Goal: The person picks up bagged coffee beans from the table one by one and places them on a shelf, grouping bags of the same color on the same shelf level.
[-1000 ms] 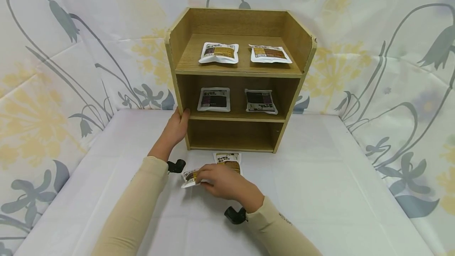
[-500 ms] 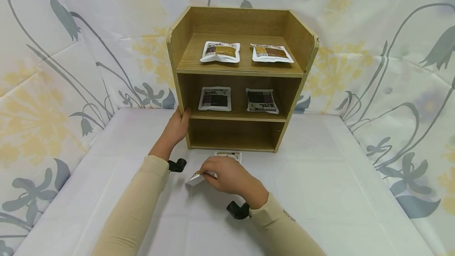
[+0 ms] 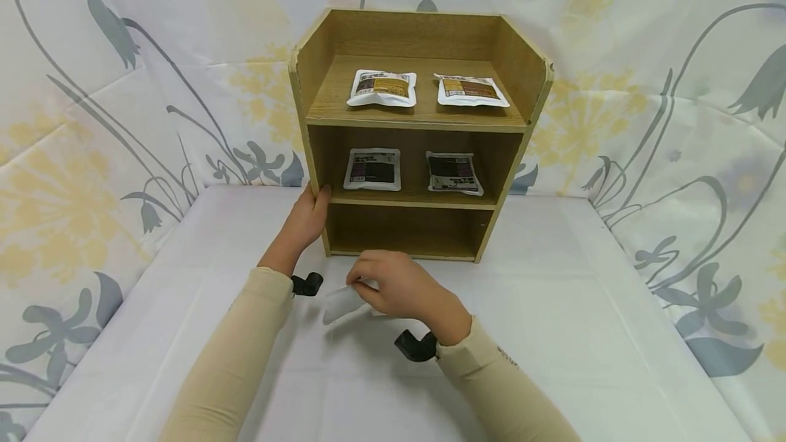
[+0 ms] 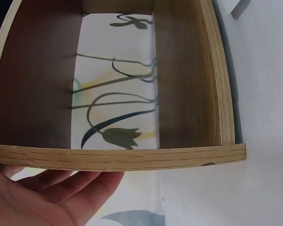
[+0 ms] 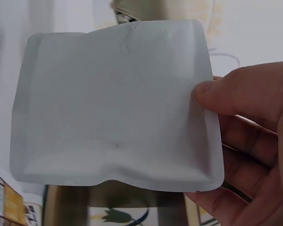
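Note:
My right hand [image 3: 399, 288] pinches one edge of a flat white pouch [image 3: 342, 303] between thumb and fingers, in front of the shelf. The pouch's plain back [image 5: 113, 108] fills much of the right wrist view, tilted up, with the thumb [image 5: 236, 92] on its near edge. At the left side of the small wooden shelf [image 3: 417, 126], my left hand [image 3: 302, 220] grips the side panel, thumb at the front edge. In the left wrist view its fingers [image 4: 85, 190] lie along the panel's outer face. The shelf's bottom compartment [image 3: 402, 230] holds no pouch.
Two white pouches with yellow-brown labels, left [image 3: 382, 89] and right [image 3: 471, 91], lie on the top level. Two dark-labelled pouches, left [image 3: 372, 169] and right [image 3: 454, 173], lie on the middle level. Another yellow-brown pouch [image 5: 9, 202] shows at lower left in the right wrist view.
My right hand has lifted the pouch and tilted it, so its blank back now shows. It has moved slightly toward the shelf. The left hand stays on the shelf's side.

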The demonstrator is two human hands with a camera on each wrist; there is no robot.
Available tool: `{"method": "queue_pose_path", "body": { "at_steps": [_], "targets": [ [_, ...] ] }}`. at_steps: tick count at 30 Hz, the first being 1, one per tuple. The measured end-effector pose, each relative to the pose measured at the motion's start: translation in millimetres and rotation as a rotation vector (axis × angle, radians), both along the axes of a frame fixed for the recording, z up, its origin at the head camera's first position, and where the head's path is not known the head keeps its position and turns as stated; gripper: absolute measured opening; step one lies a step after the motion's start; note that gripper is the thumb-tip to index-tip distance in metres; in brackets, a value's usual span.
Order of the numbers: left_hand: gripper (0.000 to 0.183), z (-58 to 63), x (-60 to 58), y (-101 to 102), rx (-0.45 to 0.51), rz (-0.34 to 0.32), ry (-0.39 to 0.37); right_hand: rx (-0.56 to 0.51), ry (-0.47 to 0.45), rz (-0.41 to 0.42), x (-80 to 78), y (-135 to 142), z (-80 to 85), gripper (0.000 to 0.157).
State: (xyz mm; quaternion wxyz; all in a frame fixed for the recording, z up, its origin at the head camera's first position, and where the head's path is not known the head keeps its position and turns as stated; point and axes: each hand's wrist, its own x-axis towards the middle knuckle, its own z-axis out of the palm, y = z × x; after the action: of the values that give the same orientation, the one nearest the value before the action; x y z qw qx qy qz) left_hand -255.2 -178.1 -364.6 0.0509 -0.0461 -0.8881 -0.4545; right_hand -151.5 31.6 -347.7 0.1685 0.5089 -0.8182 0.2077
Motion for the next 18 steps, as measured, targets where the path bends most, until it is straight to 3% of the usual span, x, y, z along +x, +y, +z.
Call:
{"method": "queue_pose_path", "body": {
  "at_steps": [9, 18],
  "targets": [
    [0.061, 2.0, -0.8, -0.9, -0.007, -0.001, -0.005, -0.069, 0.001, -0.055, -14.1, 5.6, 12.1, 0.008],
    [0.063, 0.4, -1.1, -1.1, 0.003, -0.013, -0.019, -0.085, -0.019, -0.119, -30.3, 8.7, 5.1, 0.009]
  ]
}}
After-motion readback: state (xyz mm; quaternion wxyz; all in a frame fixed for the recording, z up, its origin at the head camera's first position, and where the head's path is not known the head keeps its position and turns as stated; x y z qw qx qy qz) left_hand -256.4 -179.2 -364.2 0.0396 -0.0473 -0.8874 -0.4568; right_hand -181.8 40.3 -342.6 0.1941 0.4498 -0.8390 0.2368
